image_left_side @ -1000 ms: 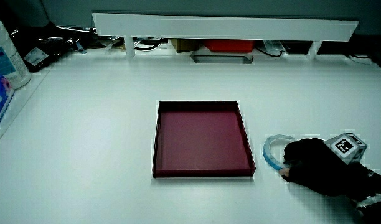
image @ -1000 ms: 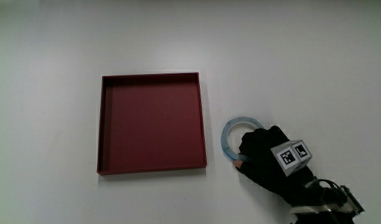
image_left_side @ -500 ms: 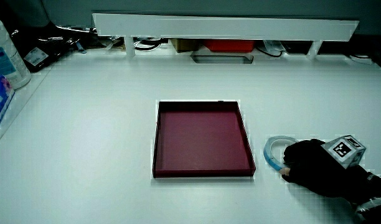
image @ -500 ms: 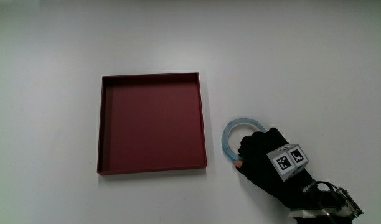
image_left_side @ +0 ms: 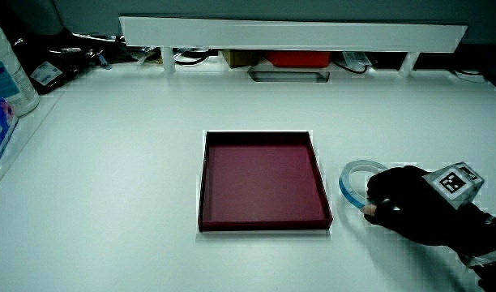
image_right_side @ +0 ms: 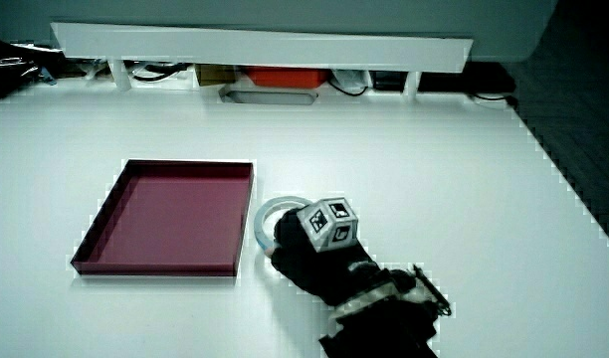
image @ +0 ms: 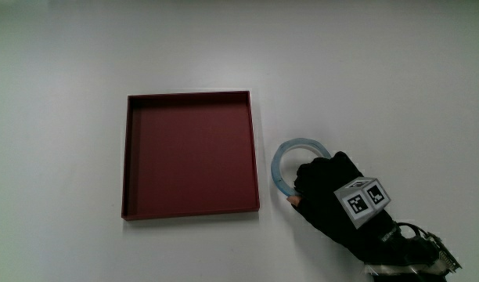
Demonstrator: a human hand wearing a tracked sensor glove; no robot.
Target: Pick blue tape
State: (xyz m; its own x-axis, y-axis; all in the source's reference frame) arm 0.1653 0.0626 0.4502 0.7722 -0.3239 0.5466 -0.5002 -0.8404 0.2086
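Where the white desk [image: 380, 78] lies bare beside the dark red tray [image: 191, 154], the gloved hand [image: 329, 196] has its fingers curled over the blue tape [image: 279, 163], gripping the part of the ring that lies nearest the person. The tape is a thin, pale blue ring, just beside the tray's side wall but not touching it, roughly level with the tray's nearer half. About half of the ring shows past the glove; the rest is covered by the black fingers. A bare fingertip shows at the ring's nearer end in the main view. I cannot tell whether the ring is resting on the desk or raised off it.

The small patterned cube [image: 363, 200] sits on the back of the hand, tilted, with two marked faces showing from above. The forearm [image: 396, 251] runs from the hand toward the person's edge of the desk.

In both side views the same layout holds: the tray [image_left_side: 264, 180] is shallow, square and holds nothing, the tape [image_left_side: 349, 176] lies just beside it, and the hand [image_left_side: 406, 208] covers the ring's nearer part. In a side view the cube [image_right_side: 324, 227] stands above the ring [image_right_side: 265, 211], hiding much of it. A low white partition [image_left_side: 292, 32] runs along the desk's edge farthest from the person, with a red object [image_left_side: 295, 58] under it.
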